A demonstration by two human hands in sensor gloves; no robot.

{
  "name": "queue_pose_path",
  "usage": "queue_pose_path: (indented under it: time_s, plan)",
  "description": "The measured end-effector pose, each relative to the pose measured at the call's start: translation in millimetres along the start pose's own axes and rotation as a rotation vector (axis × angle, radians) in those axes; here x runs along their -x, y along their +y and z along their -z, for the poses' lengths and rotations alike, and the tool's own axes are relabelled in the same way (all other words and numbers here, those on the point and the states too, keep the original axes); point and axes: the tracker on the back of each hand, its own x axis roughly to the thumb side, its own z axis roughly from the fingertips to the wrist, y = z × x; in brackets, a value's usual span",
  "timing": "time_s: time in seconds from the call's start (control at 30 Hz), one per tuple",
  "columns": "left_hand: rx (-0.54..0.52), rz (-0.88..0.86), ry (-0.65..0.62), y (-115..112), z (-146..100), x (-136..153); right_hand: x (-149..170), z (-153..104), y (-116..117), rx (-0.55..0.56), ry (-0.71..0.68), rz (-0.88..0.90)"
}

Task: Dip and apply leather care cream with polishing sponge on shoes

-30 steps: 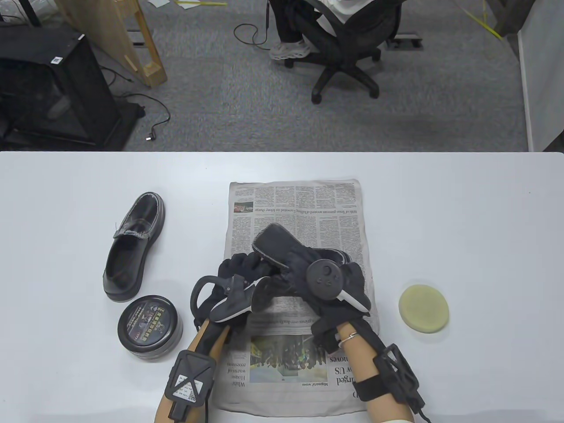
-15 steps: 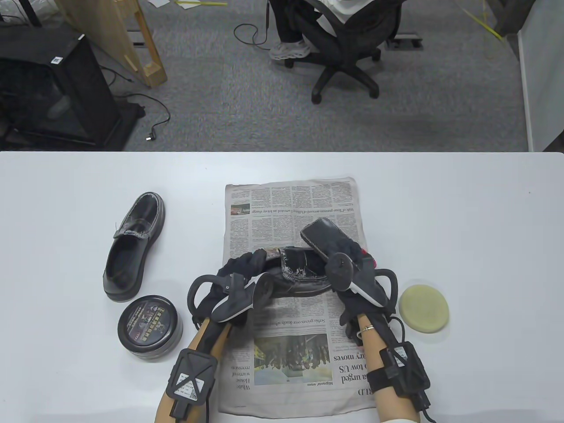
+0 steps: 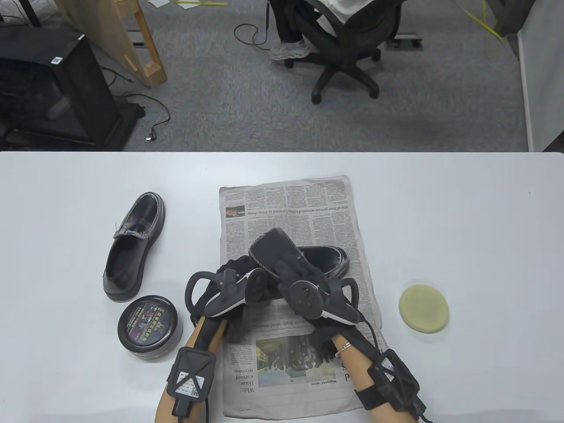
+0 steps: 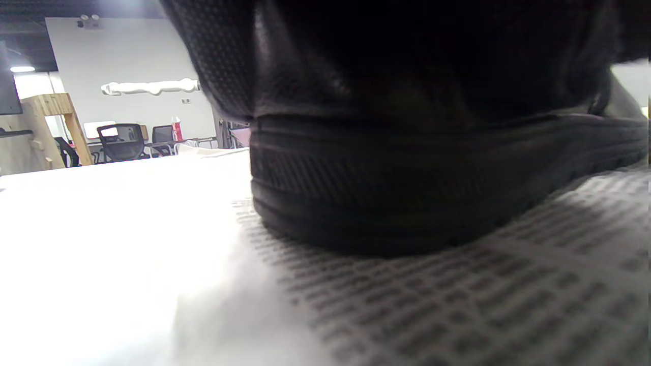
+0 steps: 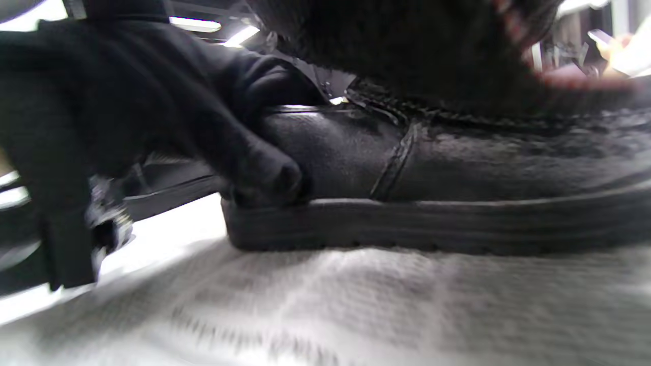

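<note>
- The shoe [image 3: 324, 260] being worked lies on the newspaper [image 3: 291, 211] at mid-table, right under both hands. Its long axis runs roughly left to right, tipped a little; the end showing past the right hand points right, but I can't say whether that's toe or heel.
- The left hand [image 3: 233, 275] grips the shoe's left end. In the right wrist view its gloved fingers [image 5: 254, 168] press into the leather just above the sole, and the left wrist view shows that sole [image 4: 407, 203] resting flat on the newsprint.
- The right hand [image 3: 286, 264] lies over the top of the shoe and wears a dark polishing mitt [image 3: 271, 246], whose free end sticks out toward the far side of the table. How its fingers are set inside the mitt I cannot tell.
- The yellow sponge [image 3: 423, 307] lies on the bare table to the right, well apart from the shoe. The right hand is clearly the nearer one.
- The cream tin [image 3: 150, 326], lid on, stands to the left, just beside the left forearm.
- A second shoe [image 3: 132, 246] lies beyond the tin, long axis running away from the person, untouched.
- My read: sponge pickup falls to the right hand and the tin to the left, with no dipping begun yet.
</note>
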Motion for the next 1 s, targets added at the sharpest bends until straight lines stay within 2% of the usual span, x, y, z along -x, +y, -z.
queue_pose_path:
  time_s: [0.13,0.27,0.33,0.47,0.67,0.73,0.83,0.93,1.0]
  plan:
    - [-0.002,-0.031,0.002,-1.6,-0.2,3.0,19.2,28.6,9.4,-0.026,0.143,0.054]
    - [0.038,-0.007,0.019,-0.9,-0.1,1.9,49.5,31.3,12.1,-0.056,0.292,0.009]
    - [0.073,0.013,0.027,0.5,1.2,0.0,64.5,20.1,9.5,-0.050,0.323,-0.025]
    - [0.094,0.036,0.040,1.7,2.6,-2.3,72.3,-5.0,9.8,-0.031,0.292,-0.138]
    - [0.111,0.043,0.011,1.0,3.5,-1.9,48.1,-45.7,14.5,0.088,0.115,-0.369]
    - [0.110,0.039,0.009,0.8,3.8,-0.4,33.8,-52.3,16.3,0.097,0.046,-0.330]
    - [0.099,0.054,0.007,1.0,3.5,-0.6,13.2,-47.6,11.7,0.093,-0.024,-0.190]
    - [0.103,0.051,0.004,0.9,3.5,0.1,1.7,-28.4,1.6,0.096,-0.047,0.008]
    - [0.102,0.037,0.004,0.2,3.2,0.9,4.2,-6.1,-1.7,0.075,-0.011,0.150]
